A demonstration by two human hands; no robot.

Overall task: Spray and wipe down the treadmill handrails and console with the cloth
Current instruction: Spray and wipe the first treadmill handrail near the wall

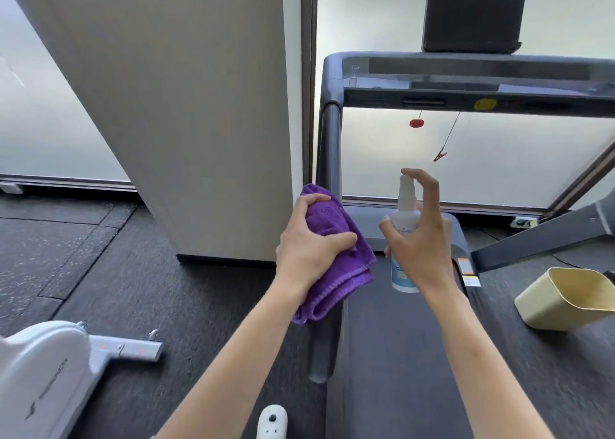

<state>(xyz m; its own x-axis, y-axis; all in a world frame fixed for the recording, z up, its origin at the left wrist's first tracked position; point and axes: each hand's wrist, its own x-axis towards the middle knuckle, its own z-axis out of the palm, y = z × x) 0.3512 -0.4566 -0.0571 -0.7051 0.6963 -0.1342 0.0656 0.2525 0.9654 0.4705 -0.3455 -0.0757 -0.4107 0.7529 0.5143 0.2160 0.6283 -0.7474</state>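
Observation:
My left hand [307,242] grips a folded purple cloth [339,265], pressed over the treadmill's left handrail [327,159]. My right hand [421,239] holds a white spray bottle [404,225] upright just right of the cloth, the index finger resting on top of the nozzle. The nozzle faces left, toward the cloth. The treadmill console [466,82], a dark grey bar, spans the top right, with a black tablet-like screen [472,17] standing above it. The handrail runs down under the cloth to the deck.
A red safety key [416,123] and a clip on a cord [440,155] hang below the console. A beige bin [565,298] sits at right on the floor. A white pillar [186,105] stands left of the treadmill, and a white exercise machine [46,372] is at lower left.

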